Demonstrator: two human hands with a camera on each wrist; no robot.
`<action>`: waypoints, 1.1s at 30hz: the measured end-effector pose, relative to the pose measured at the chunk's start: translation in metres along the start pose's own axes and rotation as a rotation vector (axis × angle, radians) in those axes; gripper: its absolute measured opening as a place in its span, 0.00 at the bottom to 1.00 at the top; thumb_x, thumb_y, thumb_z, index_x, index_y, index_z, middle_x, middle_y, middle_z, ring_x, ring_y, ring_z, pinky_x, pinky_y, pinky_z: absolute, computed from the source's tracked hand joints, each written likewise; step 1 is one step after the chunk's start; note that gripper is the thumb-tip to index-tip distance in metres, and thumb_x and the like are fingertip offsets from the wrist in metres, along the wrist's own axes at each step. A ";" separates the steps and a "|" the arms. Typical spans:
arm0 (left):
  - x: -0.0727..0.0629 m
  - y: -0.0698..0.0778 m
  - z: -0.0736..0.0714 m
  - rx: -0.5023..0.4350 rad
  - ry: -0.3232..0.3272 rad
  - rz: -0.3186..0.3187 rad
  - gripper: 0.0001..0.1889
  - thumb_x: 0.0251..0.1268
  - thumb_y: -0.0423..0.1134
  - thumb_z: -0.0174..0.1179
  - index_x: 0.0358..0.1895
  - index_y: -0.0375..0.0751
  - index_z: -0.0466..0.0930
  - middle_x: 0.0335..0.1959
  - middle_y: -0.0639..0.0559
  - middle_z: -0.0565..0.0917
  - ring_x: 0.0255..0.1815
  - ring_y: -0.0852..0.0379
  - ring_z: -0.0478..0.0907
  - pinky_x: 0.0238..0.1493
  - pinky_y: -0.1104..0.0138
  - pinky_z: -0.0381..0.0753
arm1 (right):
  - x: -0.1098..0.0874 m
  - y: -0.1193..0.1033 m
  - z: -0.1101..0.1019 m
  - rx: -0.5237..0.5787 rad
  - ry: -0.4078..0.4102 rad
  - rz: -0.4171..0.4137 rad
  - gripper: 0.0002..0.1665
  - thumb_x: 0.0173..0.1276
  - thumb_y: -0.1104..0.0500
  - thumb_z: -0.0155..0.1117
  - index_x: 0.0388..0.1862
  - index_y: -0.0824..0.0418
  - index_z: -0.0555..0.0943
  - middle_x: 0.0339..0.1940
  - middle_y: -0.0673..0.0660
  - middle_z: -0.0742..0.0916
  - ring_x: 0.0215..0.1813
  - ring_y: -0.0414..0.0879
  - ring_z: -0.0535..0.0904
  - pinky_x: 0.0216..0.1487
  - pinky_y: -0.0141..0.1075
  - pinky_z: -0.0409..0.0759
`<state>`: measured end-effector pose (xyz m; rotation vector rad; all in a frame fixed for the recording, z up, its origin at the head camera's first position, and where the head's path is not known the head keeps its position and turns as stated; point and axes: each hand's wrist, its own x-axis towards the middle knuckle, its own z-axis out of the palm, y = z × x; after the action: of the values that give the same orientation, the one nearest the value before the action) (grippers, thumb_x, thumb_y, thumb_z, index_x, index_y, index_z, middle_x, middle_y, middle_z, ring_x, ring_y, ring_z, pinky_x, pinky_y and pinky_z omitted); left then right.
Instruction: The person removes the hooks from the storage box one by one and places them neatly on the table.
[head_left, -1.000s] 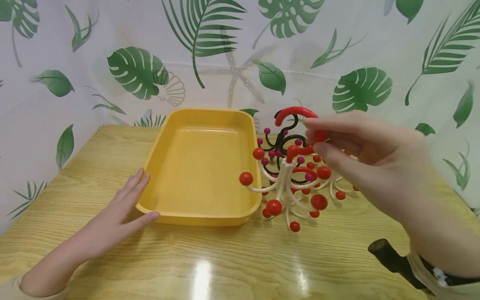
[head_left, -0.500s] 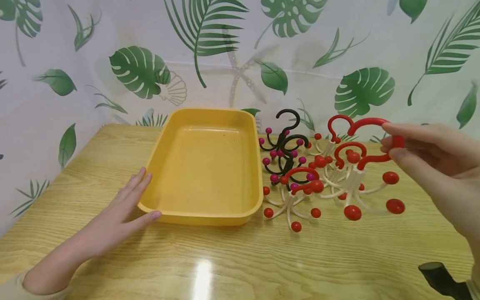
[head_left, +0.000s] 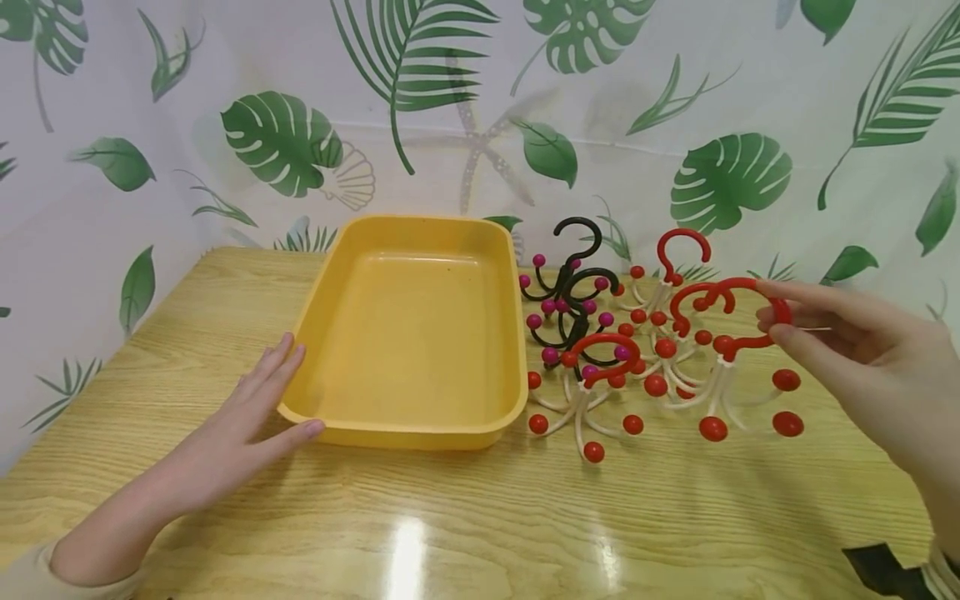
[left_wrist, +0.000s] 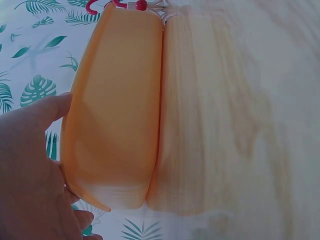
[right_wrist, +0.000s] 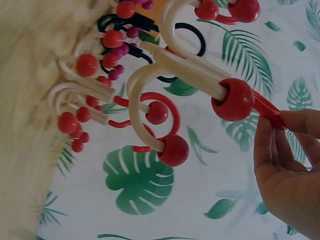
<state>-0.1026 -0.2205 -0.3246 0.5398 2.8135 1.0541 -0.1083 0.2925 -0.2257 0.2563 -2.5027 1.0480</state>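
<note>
My right hand (head_left: 862, 358) pinches the red hook of a white multi-arm hook hanger (head_left: 718, 385) with red ball tips. That hanger is upright, at the right of the others; in the right wrist view its arms and red balls (right_wrist: 173, 150) fill the middle. My left hand (head_left: 217, 442) rests against the left rim of a yellow plastic tray (head_left: 405, 350), fingers straight and spread. In the left wrist view the thumb touches the tray's edge (left_wrist: 70, 115). The head view shows nothing inside the tray.
Right of the tray stand two black hook hangers (head_left: 576, 327) with magenta balls. Several white hangers with red hooks stand nearby, one at the front (head_left: 581, 404) and one at the back (head_left: 681, 242). A leaf-print cloth (head_left: 480, 100) hangs behind the wooden table (head_left: 465, 517).
My right hand has carried the hanger from beside the tray to the right, then lowered it. My left hand stays at the tray's rim.
</note>
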 end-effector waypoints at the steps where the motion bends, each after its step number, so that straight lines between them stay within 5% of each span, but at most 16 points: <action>1: 0.000 0.000 0.000 0.001 -0.001 -0.001 0.44 0.70 0.55 0.52 0.77 0.51 0.33 0.77 0.57 0.30 0.76 0.48 0.25 0.68 0.39 0.31 | 0.000 0.002 0.001 -0.002 -0.008 0.004 0.23 0.68 0.66 0.61 0.62 0.56 0.78 0.40 0.45 0.82 0.37 0.30 0.79 0.39 0.15 0.74; 7: 0.000 0.001 -0.001 0.006 -0.003 0.001 0.44 0.70 0.55 0.52 0.77 0.51 0.33 0.77 0.58 0.30 0.76 0.49 0.25 0.69 0.40 0.31 | -0.001 0.017 0.007 0.029 -0.058 -0.026 0.24 0.67 0.70 0.60 0.61 0.59 0.78 0.43 0.49 0.81 0.36 0.30 0.81 0.36 0.19 0.77; 13: 0.000 0.001 -0.001 0.001 -0.007 0.006 0.44 0.70 0.55 0.52 0.77 0.50 0.33 0.77 0.57 0.30 0.76 0.49 0.25 0.69 0.41 0.30 | -0.003 0.034 0.014 0.071 -0.066 -0.017 0.24 0.65 0.72 0.61 0.60 0.63 0.78 0.40 0.43 0.83 0.37 0.32 0.81 0.37 0.18 0.77; 33: 0.000 0.000 0.000 0.004 -0.005 0.008 0.44 0.70 0.55 0.52 0.77 0.50 0.34 0.77 0.57 0.30 0.76 0.48 0.25 0.69 0.40 0.30 | -0.012 0.050 0.017 0.076 -0.140 0.091 0.25 0.68 0.65 0.62 0.63 0.56 0.76 0.39 0.36 0.83 0.37 0.28 0.81 0.35 0.19 0.77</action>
<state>-0.1030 -0.2203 -0.3240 0.5530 2.8126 1.0473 -0.1188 0.3151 -0.2736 0.2474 -2.6235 1.2014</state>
